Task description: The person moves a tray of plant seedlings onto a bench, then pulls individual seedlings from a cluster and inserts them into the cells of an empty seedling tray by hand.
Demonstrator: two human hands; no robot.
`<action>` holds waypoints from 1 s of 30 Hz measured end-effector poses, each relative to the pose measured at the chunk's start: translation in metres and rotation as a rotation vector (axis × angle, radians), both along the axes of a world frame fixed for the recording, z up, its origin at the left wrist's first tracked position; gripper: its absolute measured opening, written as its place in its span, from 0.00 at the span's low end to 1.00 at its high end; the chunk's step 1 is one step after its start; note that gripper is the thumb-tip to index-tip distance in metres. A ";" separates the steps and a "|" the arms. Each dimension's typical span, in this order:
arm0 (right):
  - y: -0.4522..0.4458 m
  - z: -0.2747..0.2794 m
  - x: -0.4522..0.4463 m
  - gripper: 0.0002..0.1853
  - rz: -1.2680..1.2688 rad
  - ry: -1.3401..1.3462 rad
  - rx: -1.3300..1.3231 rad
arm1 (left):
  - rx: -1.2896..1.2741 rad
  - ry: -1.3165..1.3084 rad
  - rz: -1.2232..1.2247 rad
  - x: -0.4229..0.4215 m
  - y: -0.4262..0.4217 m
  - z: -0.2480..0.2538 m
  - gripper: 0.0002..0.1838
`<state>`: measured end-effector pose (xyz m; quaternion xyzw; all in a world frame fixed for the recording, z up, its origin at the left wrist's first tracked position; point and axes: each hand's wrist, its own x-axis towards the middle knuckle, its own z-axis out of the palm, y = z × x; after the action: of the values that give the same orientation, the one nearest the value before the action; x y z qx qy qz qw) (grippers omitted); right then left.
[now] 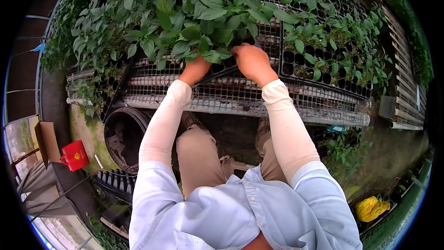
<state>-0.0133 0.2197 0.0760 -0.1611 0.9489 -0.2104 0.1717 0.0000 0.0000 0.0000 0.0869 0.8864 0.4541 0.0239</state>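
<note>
Grey mesh surface, crowded with leafy seedlings.
Both hands, left and right, meet a black tray near the front edge, fingers curled, partly leaf-hidden, grip unclear; another tray crowds the right, a round tub stands front-left, bare floor lies right.

Mesh bench, upper half of frame, dirt specks on mesh; blk cell tray w/ sdlgs upper R, 2nd tray upper L
</note>
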 end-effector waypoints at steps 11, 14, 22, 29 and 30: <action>-0.020 -0.047 0.002 0.16 0.061 0.138 0.055 | -0.532 0.209 0.175 -0.006 0.021 -0.010 0.07; -0.024 -0.055 0.005 0.14 -0.103 0.118 -0.084 | -0.556 0.129 0.198 -0.009 0.024 -0.013 0.08; -0.032 -0.060 -0.003 0.17 -0.029 0.089 0.086 | -0.417 0.097 0.205 0.008 0.017 -0.006 0.17; -0.022 -0.052 0.003 0.19 0.080 0.221 0.098 | -0.401 -0.035 0.175 -0.006 0.021 -0.015 0.10; -0.025 -0.040 0.005 0.19 0.099 0.218 0.128 | -0.458 -0.015 0.141 -0.005 0.021 -0.011 0.10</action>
<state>-0.0079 0.1944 0.0365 -0.2183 0.9643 -0.1221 0.0875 -0.0049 0.0213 -0.0112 0.0137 0.9699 0.2425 0.0175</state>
